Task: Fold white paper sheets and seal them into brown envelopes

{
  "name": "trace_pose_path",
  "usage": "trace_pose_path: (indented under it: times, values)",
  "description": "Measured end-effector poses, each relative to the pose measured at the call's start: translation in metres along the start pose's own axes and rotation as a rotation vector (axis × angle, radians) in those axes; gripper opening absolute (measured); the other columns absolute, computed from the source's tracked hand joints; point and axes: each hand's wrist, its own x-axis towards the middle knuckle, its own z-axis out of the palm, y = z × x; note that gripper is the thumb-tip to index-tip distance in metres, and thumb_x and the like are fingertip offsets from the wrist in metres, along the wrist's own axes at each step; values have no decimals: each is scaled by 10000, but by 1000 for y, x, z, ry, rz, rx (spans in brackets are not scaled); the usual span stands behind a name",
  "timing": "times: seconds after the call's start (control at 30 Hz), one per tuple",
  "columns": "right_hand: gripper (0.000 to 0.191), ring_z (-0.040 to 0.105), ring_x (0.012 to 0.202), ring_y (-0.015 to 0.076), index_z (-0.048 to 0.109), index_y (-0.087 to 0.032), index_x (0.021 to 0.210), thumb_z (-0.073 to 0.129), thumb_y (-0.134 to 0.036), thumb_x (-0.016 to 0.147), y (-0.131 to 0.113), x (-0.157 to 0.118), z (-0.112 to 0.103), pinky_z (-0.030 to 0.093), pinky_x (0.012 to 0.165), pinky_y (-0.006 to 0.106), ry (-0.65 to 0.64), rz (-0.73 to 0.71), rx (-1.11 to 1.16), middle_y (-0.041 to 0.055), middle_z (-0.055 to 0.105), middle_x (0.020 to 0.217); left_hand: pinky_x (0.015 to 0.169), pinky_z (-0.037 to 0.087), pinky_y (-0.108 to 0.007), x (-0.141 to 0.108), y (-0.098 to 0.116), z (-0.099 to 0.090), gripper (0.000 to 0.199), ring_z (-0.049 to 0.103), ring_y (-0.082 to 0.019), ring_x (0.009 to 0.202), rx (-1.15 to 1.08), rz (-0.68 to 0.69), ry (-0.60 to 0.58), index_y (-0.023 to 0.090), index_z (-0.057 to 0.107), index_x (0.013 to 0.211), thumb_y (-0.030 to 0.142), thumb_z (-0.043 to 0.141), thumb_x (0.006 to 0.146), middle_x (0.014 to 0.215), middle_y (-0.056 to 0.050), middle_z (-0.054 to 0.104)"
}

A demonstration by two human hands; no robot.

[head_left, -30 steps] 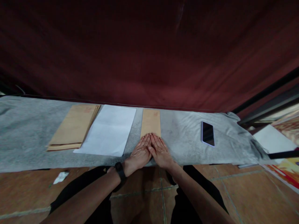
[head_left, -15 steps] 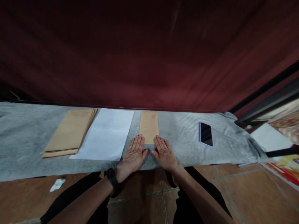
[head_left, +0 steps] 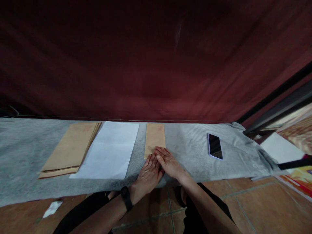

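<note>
A brown paper envelope (head_left: pixel 155 136) with small red print near its top right corner lies flat, its short side toward me. My left hand (head_left: pixel 149 174) lies palm down at the envelope's near edge, fingers stretched out. Over the left fingers rests my right hand (head_left: pixel 168 163), also flat, its fingertips on the envelope's near right part. Neither hand grasps anything. The overlapping hands hide the envelope's near right corner. To the left, white paper (head_left: pixel 110 151) lies beside a stack of brown envelopes (head_left: pixel 69 148).
A grey cloth (head_left: pixel 190 156) covers the narrow table, with a dark red hanging (head_left: pixel 151 71) behind it. A phone in a purple case (head_left: pixel 215 146) lies to the right. Crumpled white tissue (head_left: pixel 52 208) is on the tiled floor (head_left: pixel 253 204).
My hands have come together: the right has moved left onto the left hand's fingers, and the left has shifted slightly right and nearer. The view has tilted slightly; the envelope stays flat.
</note>
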Motion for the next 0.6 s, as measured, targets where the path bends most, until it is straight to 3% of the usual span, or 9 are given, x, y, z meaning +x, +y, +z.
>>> trace_pose_path:
  times: [0.23, 0.4, 0.6]
  values:
    - [583, 191, 1534, 171, 329, -295, 1559, 119, -522, 1065, 9, 28, -2, 141, 1271, 434, -112, -37, -71, -4, 242, 1655, 1214, 248, -568, 3, 1, -12, 580, 359, -305, 1469, -4, -49, -56, 76, 456, 1445, 445, 372, 1004, 1512, -200, 482]
    - [591, 158, 1541, 188, 301, -282, 1571, 110, -521, 1064, 17, 61, -8, 109, 1272, 427, -169, -88, -149, -3, 188, 1669, 1221, 191, -597, 4, 1, -15, 599, 321, -297, 1488, -26, -70, -71, 111, 464, 1460, 486, 321, 1016, 1530, -167, 472]
    - [548, 175, 1538, 217, 311, -290, 1569, 180, -477, 1071, 27, 110, -5, 136, 1261, 445, -98, -76, -316, 6, 191, 1667, 1221, 179, -597, 0, -5, -7, 645, 222, -288, 1527, -43, -54, -85, 122, 338, 1543, 501, 291, 1022, 1616, -139, 333]
